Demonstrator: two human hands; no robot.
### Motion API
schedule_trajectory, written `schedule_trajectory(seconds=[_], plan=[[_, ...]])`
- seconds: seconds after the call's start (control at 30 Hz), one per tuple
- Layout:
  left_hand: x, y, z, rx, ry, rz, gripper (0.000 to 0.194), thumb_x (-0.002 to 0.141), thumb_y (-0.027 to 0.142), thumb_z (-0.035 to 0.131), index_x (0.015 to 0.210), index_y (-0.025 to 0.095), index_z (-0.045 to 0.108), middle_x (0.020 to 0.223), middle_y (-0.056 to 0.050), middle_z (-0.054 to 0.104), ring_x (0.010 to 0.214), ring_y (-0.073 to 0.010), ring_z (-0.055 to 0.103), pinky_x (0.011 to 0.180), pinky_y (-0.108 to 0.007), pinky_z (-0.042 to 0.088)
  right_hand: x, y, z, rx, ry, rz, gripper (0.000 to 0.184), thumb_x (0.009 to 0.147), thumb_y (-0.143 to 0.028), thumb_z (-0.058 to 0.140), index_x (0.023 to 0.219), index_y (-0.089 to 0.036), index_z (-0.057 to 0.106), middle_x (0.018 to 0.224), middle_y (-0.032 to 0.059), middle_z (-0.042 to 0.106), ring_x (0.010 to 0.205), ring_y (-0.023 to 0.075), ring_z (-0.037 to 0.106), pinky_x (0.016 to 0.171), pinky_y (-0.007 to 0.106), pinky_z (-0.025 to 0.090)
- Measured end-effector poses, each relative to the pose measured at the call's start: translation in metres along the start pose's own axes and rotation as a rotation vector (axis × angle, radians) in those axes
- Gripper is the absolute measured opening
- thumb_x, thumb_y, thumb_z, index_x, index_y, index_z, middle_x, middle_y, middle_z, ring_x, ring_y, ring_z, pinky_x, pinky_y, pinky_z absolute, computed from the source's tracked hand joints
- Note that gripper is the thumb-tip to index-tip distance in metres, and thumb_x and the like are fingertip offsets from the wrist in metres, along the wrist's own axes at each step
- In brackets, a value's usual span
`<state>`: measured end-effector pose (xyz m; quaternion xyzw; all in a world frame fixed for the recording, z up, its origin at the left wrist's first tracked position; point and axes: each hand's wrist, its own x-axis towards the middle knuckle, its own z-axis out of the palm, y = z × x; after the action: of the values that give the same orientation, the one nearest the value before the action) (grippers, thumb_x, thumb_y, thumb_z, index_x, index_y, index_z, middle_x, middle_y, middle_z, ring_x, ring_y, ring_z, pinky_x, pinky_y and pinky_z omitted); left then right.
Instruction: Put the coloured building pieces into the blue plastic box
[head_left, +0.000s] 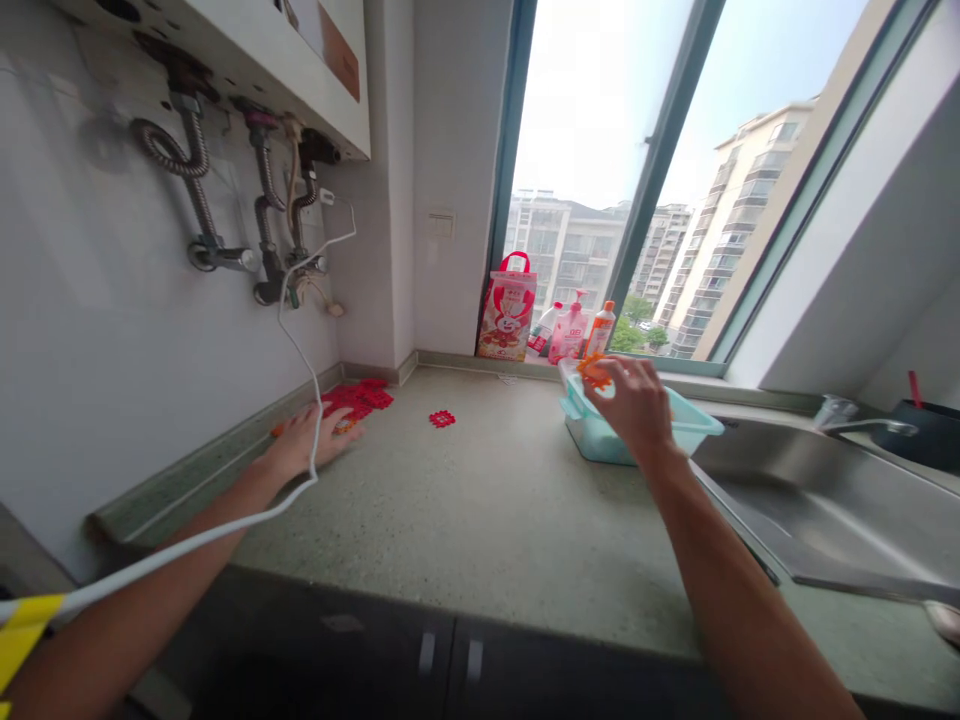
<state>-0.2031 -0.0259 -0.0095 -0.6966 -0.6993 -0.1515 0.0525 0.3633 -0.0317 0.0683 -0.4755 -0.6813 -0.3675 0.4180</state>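
Note:
My right hand pinches an orange snowflake-shaped plastic piece above the rim of a light teal plastic basin. The basin's contents are mostly hidden behind that hand. At the left, my left hand lies on the counter with its fingers stretched out, beside a pile of red snowflake-shaped pieces. Bits of orange show around its fingers, partly covered by them. One red piece lies apart from the pile, toward the middle of the counter.
A white cable hangs from the wall and crosses in front of my left hand. Pipes run below a white wall unit. On the sill stand a red-handled bag and several bottles. A steel sink is at the right.

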Motion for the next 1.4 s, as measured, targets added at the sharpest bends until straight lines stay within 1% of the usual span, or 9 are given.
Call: schedule_trajectory(seconds=[0.13,0.3,0.4,0.53,0.6,0.7,0.83,1.07,1.4], plan=[[-0.044,-0.012,0.001,0.058,-0.114,-0.027,0.087,0.091,0.082,0.042,0.161,0.031,0.046,0.167,-0.015,0.04,0.151,-0.0434,0.038,0.122,-0.063,0.029,-0.007,0.054,-0.012,-0.193,-0.038,0.247,0.036,0.096,-0.044,0.06,0.112,-0.013,0.072,0.103,0.0176,0.069,0.098,0.0333,0.058,0.088,0.043,0.047],[-0.067,0.023,-0.009,0.037,-0.13,0.077,0.088,0.091,0.082,0.044,0.161,0.03,0.046,0.168,-0.014,0.039,0.154,-0.0425,0.035,0.124,-0.061,0.027,-0.022,0.082,-0.017,-0.249,-0.195,0.485,0.04,0.097,-0.047,0.058,0.109,-0.012,0.075,0.097,0.0198,0.071,0.091,0.033,0.06,0.082,0.044,0.046],[-0.085,0.055,-0.012,0.005,-0.16,0.193,0.083,0.093,0.08,0.045,0.162,0.033,0.045,0.169,-0.012,0.038,0.155,-0.0407,0.034,0.125,-0.06,0.027,-0.018,0.075,-0.021,-0.242,-0.161,0.485,0.042,0.096,-0.047,0.06,0.116,-0.013,0.075,0.12,0.0242,0.07,0.106,0.0378,0.059,0.088,0.049,0.046],[-0.097,0.099,-0.017,-0.104,-0.19,0.511,0.069,0.096,0.071,0.052,0.158,0.042,0.048,0.166,-0.005,0.042,0.151,-0.0369,0.04,0.125,-0.058,0.029,-0.002,0.027,-0.019,-0.08,-0.049,0.225,0.032,0.099,-0.037,0.056,0.116,-0.017,0.075,0.14,0.0194,0.064,0.125,0.0391,0.053,0.101,0.054,0.043],[-0.089,0.12,-0.019,-0.168,-0.245,0.709,0.062,0.098,0.063,0.056,0.156,0.044,0.05,0.164,-0.003,0.045,0.15,-0.0338,0.042,0.126,-0.054,0.03,0.001,-0.009,-0.011,0.101,-0.088,0.022,0.026,0.1,-0.03,0.056,0.115,-0.02,0.075,0.135,0.0151,0.068,0.123,0.0335,0.057,0.104,0.05,0.045],[-0.06,0.149,-0.013,-0.23,-0.288,0.904,0.056,0.099,0.059,0.059,0.152,0.042,0.055,0.159,-0.003,0.051,0.145,-0.0313,0.047,0.123,-0.049,0.035,-0.007,-0.059,0.004,0.369,-0.346,-0.25,0.02,0.099,-0.029,0.062,0.111,-0.023,0.077,0.125,0.0111,0.073,0.113,0.0278,0.065,0.1,0.042,0.049],[-0.01,0.182,0.009,-0.26,-0.226,1.0,0.054,0.098,0.058,0.06,0.148,0.038,0.061,0.152,-0.007,0.056,0.14,-0.0316,0.052,0.119,-0.047,0.04,-0.029,-0.091,0.02,0.543,-0.713,-0.285,0.024,0.096,-0.044,0.071,0.108,-0.024,0.078,0.106,0.0082,0.077,0.097,0.0246,0.072,0.09,0.035,0.054],[0.03,0.202,0.038,-0.277,-0.168,1.003,0.053,0.099,0.06,0.059,0.147,0.038,0.063,0.149,-0.007,0.058,0.138,-0.0301,0.054,0.117,-0.045,0.04,-0.047,-0.077,0.046,0.538,-0.88,-0.184,0.028,0.092,-0.033,0.075,0.117,-0.022,0.077,0.117,0.0112,0.077,0.115,0.0281,0.069,0.105,0.038,0.051],[0.017,0.201,0.023,-0.24,-0.15,1.052,0.074,0.089,0.071,0.067,0.152,0.032,0.057,0.133,-0.012,0.067,0.119,-0.0321,0.062,0.107,-0.045,0.045,-0.068,-0.073,0.072,0.486,-0.876,-0.08,0.047,0.101,-0.04,0.062,0.146,-0.026,0.064,0.155,0.0187,0.055,0.141,0.035,0.056,0.116,0.053,0.045]])
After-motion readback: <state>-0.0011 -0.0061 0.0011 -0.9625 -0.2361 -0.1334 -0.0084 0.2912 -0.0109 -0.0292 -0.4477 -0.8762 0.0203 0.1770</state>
